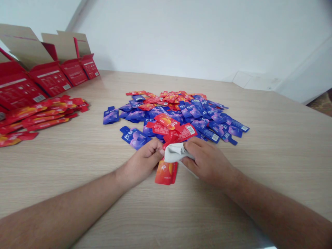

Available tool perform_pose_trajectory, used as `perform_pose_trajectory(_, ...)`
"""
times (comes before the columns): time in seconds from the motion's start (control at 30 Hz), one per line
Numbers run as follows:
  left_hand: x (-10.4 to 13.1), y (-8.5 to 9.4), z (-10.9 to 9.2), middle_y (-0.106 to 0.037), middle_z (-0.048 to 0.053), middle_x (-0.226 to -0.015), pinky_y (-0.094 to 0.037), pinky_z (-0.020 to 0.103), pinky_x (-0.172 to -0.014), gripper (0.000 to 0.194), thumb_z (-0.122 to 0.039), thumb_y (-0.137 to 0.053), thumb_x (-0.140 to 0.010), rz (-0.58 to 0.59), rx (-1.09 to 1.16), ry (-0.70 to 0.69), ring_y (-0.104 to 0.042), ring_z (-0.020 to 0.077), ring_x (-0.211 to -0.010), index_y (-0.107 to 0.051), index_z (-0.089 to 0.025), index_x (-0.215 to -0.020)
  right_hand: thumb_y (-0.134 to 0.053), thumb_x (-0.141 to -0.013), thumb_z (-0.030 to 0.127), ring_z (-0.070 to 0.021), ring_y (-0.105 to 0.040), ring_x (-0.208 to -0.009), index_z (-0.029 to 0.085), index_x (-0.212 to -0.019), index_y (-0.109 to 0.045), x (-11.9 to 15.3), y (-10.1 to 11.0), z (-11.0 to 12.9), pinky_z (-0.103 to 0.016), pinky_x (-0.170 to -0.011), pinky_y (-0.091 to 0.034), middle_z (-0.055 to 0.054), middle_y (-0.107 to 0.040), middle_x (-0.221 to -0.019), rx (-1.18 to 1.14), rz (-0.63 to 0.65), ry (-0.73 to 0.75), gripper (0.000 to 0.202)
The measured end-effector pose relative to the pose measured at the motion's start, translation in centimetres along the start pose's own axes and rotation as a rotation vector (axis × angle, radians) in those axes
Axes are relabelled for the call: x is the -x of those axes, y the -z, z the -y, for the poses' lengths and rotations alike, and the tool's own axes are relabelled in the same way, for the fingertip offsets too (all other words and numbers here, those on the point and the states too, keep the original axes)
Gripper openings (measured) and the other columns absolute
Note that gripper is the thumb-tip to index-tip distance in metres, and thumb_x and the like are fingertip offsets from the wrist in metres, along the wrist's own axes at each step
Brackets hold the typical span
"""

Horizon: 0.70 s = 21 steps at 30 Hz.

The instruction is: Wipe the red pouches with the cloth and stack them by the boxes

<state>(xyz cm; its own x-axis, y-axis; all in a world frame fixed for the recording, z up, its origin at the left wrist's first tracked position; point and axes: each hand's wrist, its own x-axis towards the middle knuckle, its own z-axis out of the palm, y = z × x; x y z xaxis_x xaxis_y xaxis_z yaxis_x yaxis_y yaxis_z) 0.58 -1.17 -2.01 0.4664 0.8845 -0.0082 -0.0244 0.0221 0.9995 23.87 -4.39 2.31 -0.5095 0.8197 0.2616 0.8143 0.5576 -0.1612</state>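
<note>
Near the middle of the table, my left hand [145, 159] is closed on the upper end of a red-orange pouch [164, 172], which hangs down with another red pouch edge behind it. My right hand [207, 159] grips a folded white cloth [174, 152], whose front part lies against the top of the held pouch, beside my left fingertips. Just beyond both hands spreads a heap of blue-purple pouches [137, 137] and red pouches [166, 121]. Part of the held pouch is hidden by the cloth and fingers.
Open red cardboard boxes [53, 79] stand in a row at the back left. In front of them lie stacked red-orange pouches [49, 116]. The wooden table [272, 145] reaches a white wall [181, 38] behind the heap.
</note>
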Motion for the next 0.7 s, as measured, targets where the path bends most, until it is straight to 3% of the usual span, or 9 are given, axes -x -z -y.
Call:
perform_pose_trajectory(0.17, 0.1, -0.1, -0.1, -0.053, -0.003, -0.076, -0.036, 0.023, -0.059, 0.034, -0.049, -0.063, -0.097, -0.010, -0.016, -0.007, -0.044, 0.0100, -0.063, -0.049, -0.020, -0.090, -0.063, -0.097, 0.029, -0.0225, -0.062, -0.091, 0.020, -0.100, -0.065, 0.1, -0.1, 0.6, -0.035, -0.079, -0.048, -0.007, -0.066, -0.099, -0.018, 0.092, 0.170, 0.009)
perform_pose_trajectory(0.37, 0.0, -0.1, -0.1, -0.053, -0.003, -0.076, -0.035, 0.023, -0.058, 0.035, -0.051, -0.064, -0.096, -0.006, -0.013, -0.008, -0.044, 0.0101, -0.063, -0.049, -0.020, -0.090, -0.062, -0.099, 0.029, -0.0226, -0.062, -0.093, 0.019, -0.106, -0.064, 0.0, 0.0, 0.1, -0.035, -0.080, -0.048, -0.008, -0.066, -0.101, 0.001, 0.006, -0.005, 0.013)
perform_pose_trajectory(0.53, 0.1, 0.1, -0.1, -0.053, -0.003, -0.075, -0.037, 0.024, -0.059, 0.034, -0.050, -0.063, -0.097, -0.002, -0.048, -0.020, -0.044, 0.0106, -0.063, -0.050, -0.020, -0.089, -0.063, -0.098, 0.029, -0.0221, -0.062, -0.093, 0.021, -0.100, -0.065, 0.1, -0.2, 0.6, -0.035, -0.081, -0.049, -0.006, -0.066, -0.100, -0.026, 0.105, 0.196, 0.009)
perform_pose_trajectory(0.7, -0.1, 0.0, 0.0, -0.052, -0.004, -0.073, -0.034, 0.023, -0.057, 0.034, -0.050, -0.064, -0.096, -0.006, -0.036, -0.016, -0.041, 0.0098, -0.061, -0.050, -0.020, -0.089, -0.060, -0.100, 0.030, -0.0232, -0.062, -0.093, 0.019, -0.106, -0.064, -0.1, -0.1, -0.5, -0.036, -0.080, -0.049, -0.008, -0.065, -0.101, -0.004, -0.015, 0.016, 0.013)
